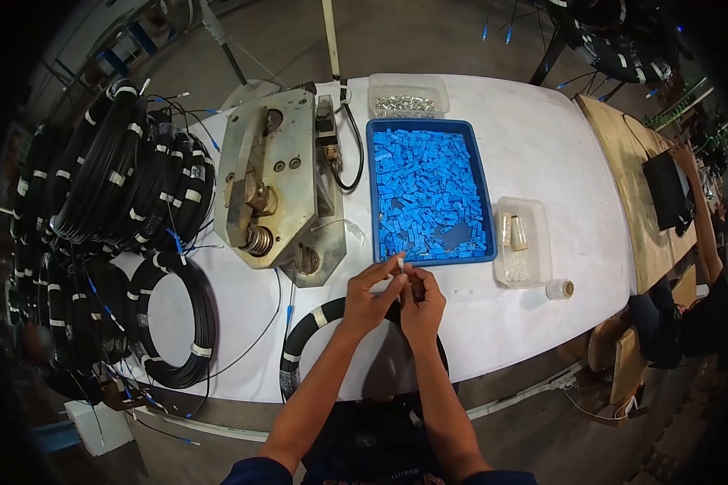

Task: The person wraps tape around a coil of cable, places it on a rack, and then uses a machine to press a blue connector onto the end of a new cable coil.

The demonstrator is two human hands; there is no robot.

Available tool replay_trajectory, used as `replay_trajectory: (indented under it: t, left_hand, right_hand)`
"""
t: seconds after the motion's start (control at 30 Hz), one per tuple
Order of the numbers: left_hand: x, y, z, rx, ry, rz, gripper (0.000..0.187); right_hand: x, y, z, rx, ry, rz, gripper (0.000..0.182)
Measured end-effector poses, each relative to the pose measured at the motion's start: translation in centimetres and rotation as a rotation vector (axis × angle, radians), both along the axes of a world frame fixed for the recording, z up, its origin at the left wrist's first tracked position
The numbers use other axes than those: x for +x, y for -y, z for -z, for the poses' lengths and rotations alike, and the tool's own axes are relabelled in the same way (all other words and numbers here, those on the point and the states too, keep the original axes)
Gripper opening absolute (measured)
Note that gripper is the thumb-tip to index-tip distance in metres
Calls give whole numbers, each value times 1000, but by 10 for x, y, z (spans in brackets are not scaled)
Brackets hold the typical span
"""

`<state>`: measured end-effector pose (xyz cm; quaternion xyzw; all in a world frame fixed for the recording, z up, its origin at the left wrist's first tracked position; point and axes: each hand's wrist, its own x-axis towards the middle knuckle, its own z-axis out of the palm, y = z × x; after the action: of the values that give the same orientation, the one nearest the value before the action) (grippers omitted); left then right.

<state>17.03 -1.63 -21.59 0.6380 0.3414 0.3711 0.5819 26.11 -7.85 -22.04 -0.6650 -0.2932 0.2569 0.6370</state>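
Note:
My left hand [370,297] and my right hand [422,301] meet just in front of a blue tray [433,262], fingers pinched together. Between the fingertips a small white-tipped piece [400,263] shows; its lower part is hidden by the fingers. Both hands appear to grip it, though I cannot make out its exact kind. Under my wrists lies a coil of black cable [303,331] bound with white tape, at the table's front edge. Many small blue plastic connector pieces [421,178] fill the tray.
A metal press [279,178] stands left of the tray, with stacked black cable coils [97,186] beyond it. Clear bins [543,242] [408,85] hold small parts. A tape roll [560,288] lies at right. Another person's arm [698,202] reaches over a wooden table [623,170].

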Motion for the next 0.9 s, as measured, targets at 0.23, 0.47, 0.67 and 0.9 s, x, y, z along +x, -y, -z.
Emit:
replay_trajectory:
  t: [0.23,0.47,0.67,0.9]
  left_hand:
    - [-9,-6,6,-116,37,-31,38]
    - [12,-1,1,331,-153,-94,41]
    - [9,4,-8,253,-214,-125,44]
    - [4,1,-7,115,-168,-134,41]
  right_hand:
    - [6,4,2,-66,43,-115,20]
    - [19,6,1,-70,184,-143,20]
    - [35,-1,-19,-110,428,-92,27]
    - [50,-45,-13,-343,822,-148,23]
